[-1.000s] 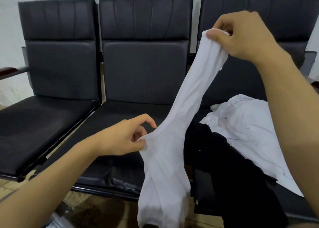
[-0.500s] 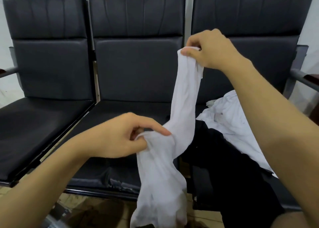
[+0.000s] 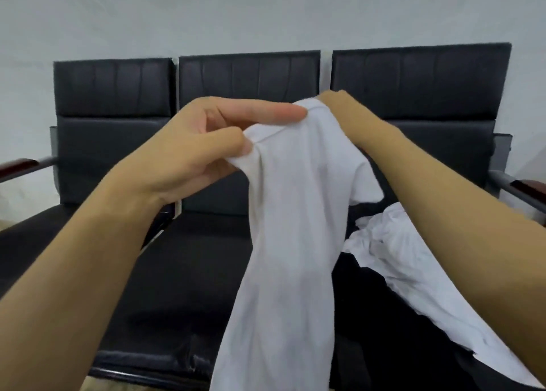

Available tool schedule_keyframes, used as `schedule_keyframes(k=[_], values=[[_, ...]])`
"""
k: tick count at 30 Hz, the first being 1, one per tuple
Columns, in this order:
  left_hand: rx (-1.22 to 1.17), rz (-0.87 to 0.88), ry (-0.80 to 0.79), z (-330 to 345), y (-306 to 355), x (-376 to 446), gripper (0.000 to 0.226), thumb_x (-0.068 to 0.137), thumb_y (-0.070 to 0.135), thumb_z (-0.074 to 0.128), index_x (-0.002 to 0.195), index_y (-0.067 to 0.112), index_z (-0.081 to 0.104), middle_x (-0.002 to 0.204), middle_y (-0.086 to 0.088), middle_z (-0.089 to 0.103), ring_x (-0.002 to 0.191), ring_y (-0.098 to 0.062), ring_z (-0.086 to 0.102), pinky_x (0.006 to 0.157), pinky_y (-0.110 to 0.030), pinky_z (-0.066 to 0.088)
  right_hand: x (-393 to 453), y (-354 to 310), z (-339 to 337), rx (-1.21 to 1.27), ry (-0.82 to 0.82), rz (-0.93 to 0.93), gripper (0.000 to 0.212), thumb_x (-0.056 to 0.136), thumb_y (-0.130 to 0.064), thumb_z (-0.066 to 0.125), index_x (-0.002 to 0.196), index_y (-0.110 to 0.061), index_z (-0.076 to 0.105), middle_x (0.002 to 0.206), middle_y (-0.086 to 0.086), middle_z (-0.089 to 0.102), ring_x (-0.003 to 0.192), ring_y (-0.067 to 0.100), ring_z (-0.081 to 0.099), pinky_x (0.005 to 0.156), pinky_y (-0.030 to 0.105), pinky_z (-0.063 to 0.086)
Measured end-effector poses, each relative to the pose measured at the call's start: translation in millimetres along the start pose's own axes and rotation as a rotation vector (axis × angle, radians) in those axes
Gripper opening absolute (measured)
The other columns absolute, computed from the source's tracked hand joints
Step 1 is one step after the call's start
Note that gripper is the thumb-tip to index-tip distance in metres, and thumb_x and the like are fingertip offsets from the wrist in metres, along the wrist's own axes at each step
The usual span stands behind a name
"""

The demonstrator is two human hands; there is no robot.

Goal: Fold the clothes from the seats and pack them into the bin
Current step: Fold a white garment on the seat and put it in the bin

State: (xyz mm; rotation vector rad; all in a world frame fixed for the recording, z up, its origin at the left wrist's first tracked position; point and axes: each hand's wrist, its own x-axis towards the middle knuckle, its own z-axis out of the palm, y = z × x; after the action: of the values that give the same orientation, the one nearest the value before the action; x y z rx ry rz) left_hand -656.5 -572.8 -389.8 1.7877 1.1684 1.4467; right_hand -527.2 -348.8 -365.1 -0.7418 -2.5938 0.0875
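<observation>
The white garment is pinched up by the left hand (right hand mostly hidden behind it, grip can't be told), presumably so it hangs straight for folding.

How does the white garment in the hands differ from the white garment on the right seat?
The held white garment hangs lengthwise in the air, pinched by the left hand; the right hand is mostly hidden behind it. The other white garment lies crumpled, untouched, on the right seat. Both are plain white and unfolded.
</observation>
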Motion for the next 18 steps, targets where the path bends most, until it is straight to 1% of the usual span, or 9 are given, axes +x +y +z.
schedule_keyframes(k=[2, 4, 6, 8, 10, 13, 14, 16, 18], values=[[-0.019, 0.052, 0.046, -7.6, 10.9, 9.0, 0.062, 0.080, -0.008, 0.040, 0.118, 0.021, 0.080, 0.123, -0.005, 0.076, 0.104, -0.015, 0.069, 0.083, -0.025, 0.056, -5.3, -0.4, -6.2, -0.043, 0.002, 0.050, 0.037, 0.103, -0.012, 0.051, 0.070, -0.027, 0.043, 0.072, -0.002, 0.050, 0.062, 0.015, 0.045, 0.053, 0.023, 0.028], [-0.015, 0.095, 0.104, -16.9, 20.4, 15.0, 0.061, 0.080, -0.006, 0.040, 0.114, 0.023, 0.082, 0.124, -0.003, 0.076, 0.106, -0.014, 0.069, 0.082, -0.024, 0.056, -10.9, -0.7, -14.5, -0.035, 0.027, 0.090, 0.040, 0.103, -0.012, 0.052, 0.069, -0.027, 0.040, 0.069, -0.004, 0.047, 0.059, 0.012, 0.042, 0.051, 0.021, 0.027], [-0.016, 0.123, 0.142, -27.0, 25.1, 17.9, 0.062, 0.080, -0.006, 0.038, 0.111, 0.023, 0.083, 0.125, -0.001, 0.075, 0.111, -0.014, 0.069, 0.083, -0.025, 0.057, -15.8, 1.1, -17.5, -0.021, 0.025, 0.088, 0.041, 0.103, -0.012, 0.053, 0.068, -0.026, 0.038, 0.068, -0.006, 0.045, 0.058, 0.007, 0.039, 0.051, 0.018, 0.026], [-0.021, 0.135, 0.176, -37.0, 22.5, 19.6, 0.063, 0.080, -0.007, 0.036, 0.109, 0.024, 0.083, 0.126, 0.000, 0.075, 0.116, -0.014, 0.069, 0.086, -0.026, 0.058, -20.8, 3.6, -13.1, -0.010, 0.007, 0.073, 0.041, 0.102, -0.016, 0.056, 0.067, -0.030, 0.038, 0.069, -0.012, 0.045, 0.059, 0.002, 0.039, 0.051, 0.016, 0.026], [-0.040, 0.130, 0.209, -44.5, 12.0, 24.5, 0.065, 0.082, -0.009, 0.034, 0.108, 0.024, 0.084, 0.127, -0.002, 0.075, 0.118, -0.017, 0.068, 0.090, -0.027, 0.058, -20.8, 10.8, 0.3, 0.017, -0.015, 0.074, 0.041, 0.102, -0.021, 0.058, 0.066, -0.033, 0.040, 0.070, -0.015, 0.047, 0.060, 0.001, 0.042, 0.053, 0.018, 0.028], [-0.018, 0.080, 0.233, -53.1, -8.6, 43.5, 0.068, 0.087, -0.014, 0.031, 0.106, 0.023, 0.084, 0.129, -0.002, 0.074, 0.117, -0.019, 0.066, 0.090, -0.029, 0.056, -12.0, 22.8, 28.7, 0.015, -0.112, 0.109, 0.040, 0.099, -0.017, 0.059, 0.066, -0.032, 0.043, 0.070, -0.012, 0.050, 0.061, 0.004, 0.045, 0.054, 0.021, 0.030], [-0.007, 0.060, 0.231, -54.4, -15.1, 51.7, 0.064, 0.087, -0.012, 0.034, 0.107, 0.023, 0.084, 0.130, -0.003, 0.074, 0.116, -0.022, 0.063, 0.092, -0.032, 0.054, -7.5, 27.0, 37.2, 0.014, -0.131, 0.114, 0.038, 0.099, -0.015, 0.060, 0.067, -0.031, 0.045, 0.071, -0.011, 0.051, 0.062, 0.006, 0.047, 0.054, 0.022, 0.032], [-0.015, 0.036, 0.231, -56.7, -30.0, 64.3, 0.058, 0.081, -0.005, 0.040, 0.111, 0.020, 0.083, 0.132, -0.008, 0.072, 0.116, -0.031, 0.055, 0.098, -0.041, 0.047, 2.2, 34.8, 49.3, 0.050, -0.137, 0.127, 0.034, 0.097, -0.012, 0.063, 0.071, -0.028, 0.049, 0.076, -0.007, 0.055, 0.065, 0.010, 0.050, 0.056, 0.023, 0.036], [-0.042, 0.025, 0.242, -58.5, -50.8, 68.1, 0.057, 0.078, -0.003, 0.042, 0.112, 0.019, 0.082, 0.132, -0.008, 0.072, 0.119, -0.033, 0.055, 0.100, -0.045, 0.043, 11.4, 44.1, 60.4, 0.051, -0.136, 0.137, 0.033, 0.097, -0.011, 0.063, 0.073, -0.028, 0.048, 0.077, -0.006, 0.055, 0.066, 0.010, 0.049, 0.056, 0.022, 0.034]])
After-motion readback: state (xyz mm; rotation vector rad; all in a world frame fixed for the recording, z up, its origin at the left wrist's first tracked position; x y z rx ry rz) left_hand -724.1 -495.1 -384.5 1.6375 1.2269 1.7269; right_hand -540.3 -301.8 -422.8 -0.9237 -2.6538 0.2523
